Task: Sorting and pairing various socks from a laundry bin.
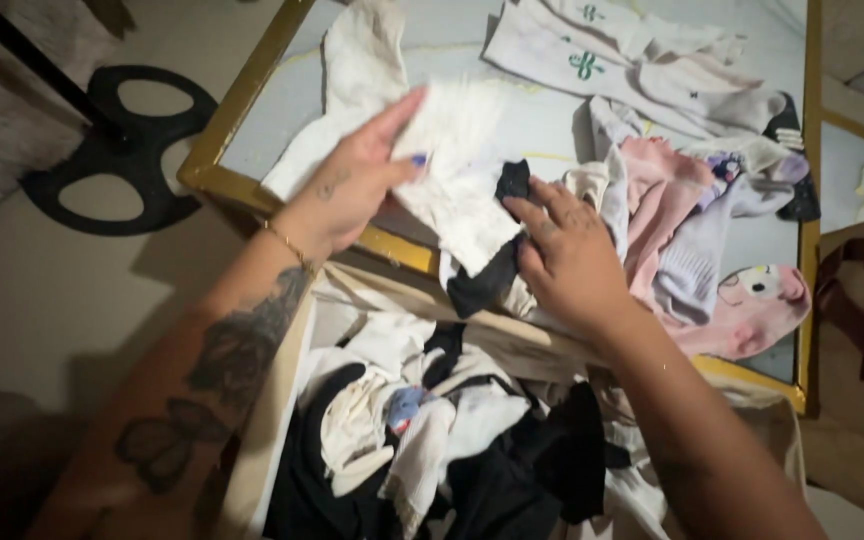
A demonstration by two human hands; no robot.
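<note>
The left hand (352, 180) is lying flat with fingers together, pressing on a soft ribbed white sock (457, 170) that's sitting at the near gold edge of the table (242, 95), while the right hand (567, 255) is resting beside it, fingers spread loosely, tips touching a black sock (487, 280) that's poking out from under the white one. Past the right hand, further along the table, a fuzzy pink sock pile (712, 260) is getting cut off by shadow, and below the table edge an open drawer (262, 420) is stuffed with a black-and-white tangle that's pretty hard to make out.
</note>
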